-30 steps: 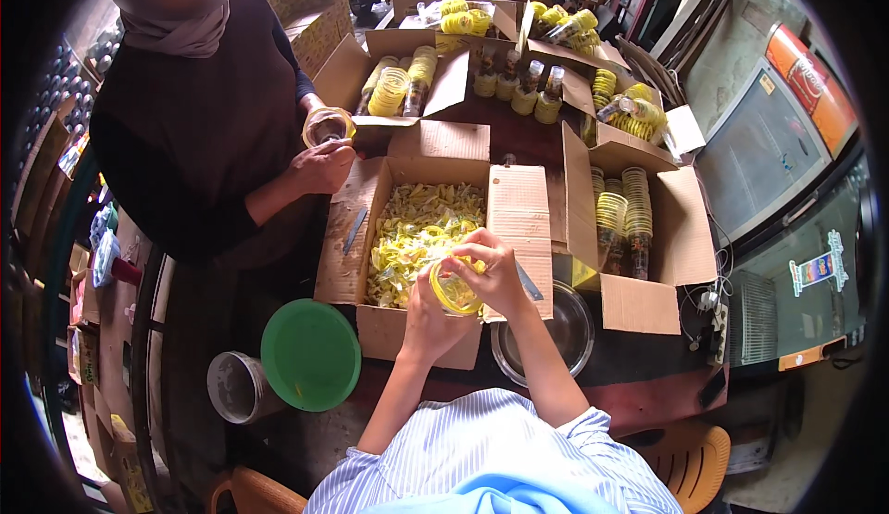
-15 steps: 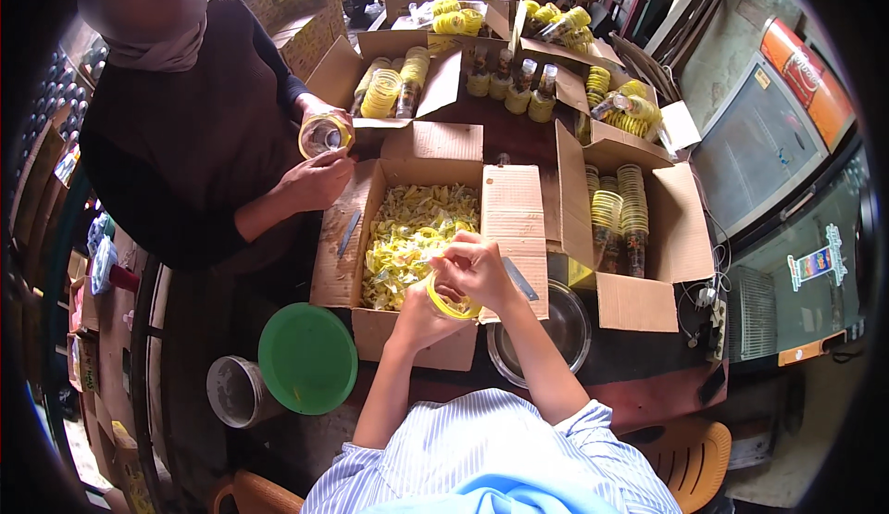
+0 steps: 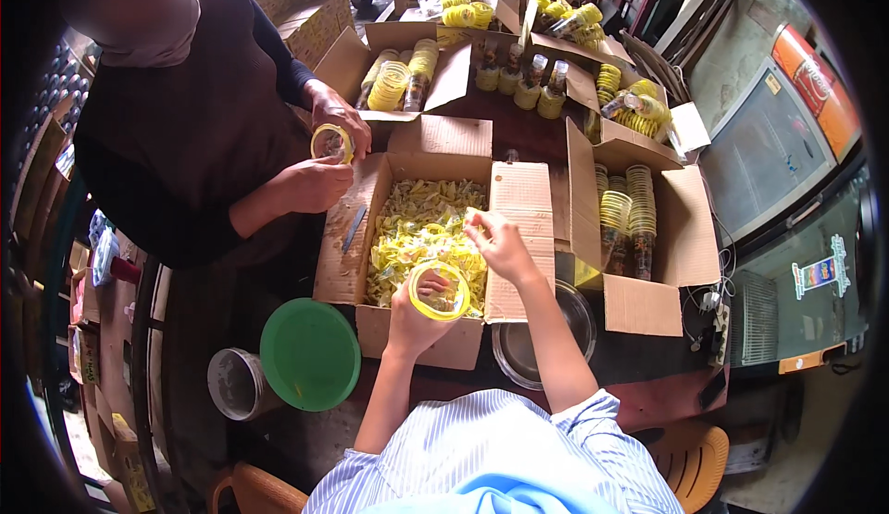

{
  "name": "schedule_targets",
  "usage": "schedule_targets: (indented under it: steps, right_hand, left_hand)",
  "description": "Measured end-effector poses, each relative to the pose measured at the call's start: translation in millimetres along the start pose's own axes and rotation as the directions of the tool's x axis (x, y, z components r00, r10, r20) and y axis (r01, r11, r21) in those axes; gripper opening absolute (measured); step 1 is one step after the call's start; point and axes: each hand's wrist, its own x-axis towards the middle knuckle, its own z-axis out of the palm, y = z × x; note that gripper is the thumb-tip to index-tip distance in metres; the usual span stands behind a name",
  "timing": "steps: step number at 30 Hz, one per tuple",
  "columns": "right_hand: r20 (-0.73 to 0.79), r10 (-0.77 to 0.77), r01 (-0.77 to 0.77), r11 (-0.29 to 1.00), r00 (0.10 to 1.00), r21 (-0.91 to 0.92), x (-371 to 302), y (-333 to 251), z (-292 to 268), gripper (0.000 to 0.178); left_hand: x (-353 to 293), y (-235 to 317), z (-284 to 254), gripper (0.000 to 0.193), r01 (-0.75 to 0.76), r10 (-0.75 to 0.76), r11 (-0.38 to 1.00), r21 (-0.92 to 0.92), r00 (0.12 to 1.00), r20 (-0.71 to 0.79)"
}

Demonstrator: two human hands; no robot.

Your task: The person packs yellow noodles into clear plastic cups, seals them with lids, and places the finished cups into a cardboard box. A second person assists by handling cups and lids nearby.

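In my left hand [image 3: 407, 324] is a clear plastic cup with a yellow rim [image 3: 442, 312], its mouth tipped up toward me. The fingers wrap round its left side and show through the wall. My right hand [image 3: 500, 245] hovers right of the cup, fingertips pinched together; whatever is between them is too small to make out. Both hands are over an open cardboard box [image 3: 454, 343] filled with small yellow-and-clear wrapped packets [image 3: 421, 204]. Across the corner, a co-worker's hands [image 3: 319, 185] hold a similar yellow-rimmed cup [image 3: 333, 146].
A thin grey strip [image 3: 355, 230] lies on the box's left flap. A green round lid [image 3: 310, 352] and white bucket [image 3: 239, 384] stand left, a round clear-rimmed container [image 3: 519, 357] right. Boxes of stacked cups [image 3: 639, 204] and several dark-topped jars [image 3: 530, 83] stand beyond.
My right hand has pulled away from the cup, up and to the right. The cup has turned its mouth more toward me. The co-worker's upper hand has shifted on their cup.
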Motion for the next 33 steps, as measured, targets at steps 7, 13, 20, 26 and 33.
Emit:
schedule_targets:
  steps: [7,13,20,26,33]
  right_hand:
    - [0.170,0.039,-0.017,0.992,0.985,-0.127,-5,-17,-6,0.024]
    - [0.186,-0.016,0.018,1.000,0.982,-0.009,-9,-50,-15,0.048]
    - [0.258,-0.271,0.301,0.949,0.928,-0.088,-24,-59,-5,0.027]
    - [0.239,-0.415,0.433,0.901,0.878,-0.027,-25,-50,-4,0.023]
    - [0.457,-0.441,0.603,0.736,0.772,-0.309,-24,-60,-6,0.017]
  left_hand:
    - [4,0,-1,0.046,0.003,-0.004,0.999,0.036,1.000,0.016]
    - [6,4,-4,0.049,0.016,-0.016,0.996,0.083,1.000,0.008]
    - [6,9,1,0.056,-0.028,0.022,0.967,0.252,0.999,0.026]
    - [10,13,-7,0.052,0.039,-0.027,0.993,-0.115,0.994,0.107]
    - [18,21,-26,0.033,0.117,-0.109,0.993,0.000,0.921,0.373]
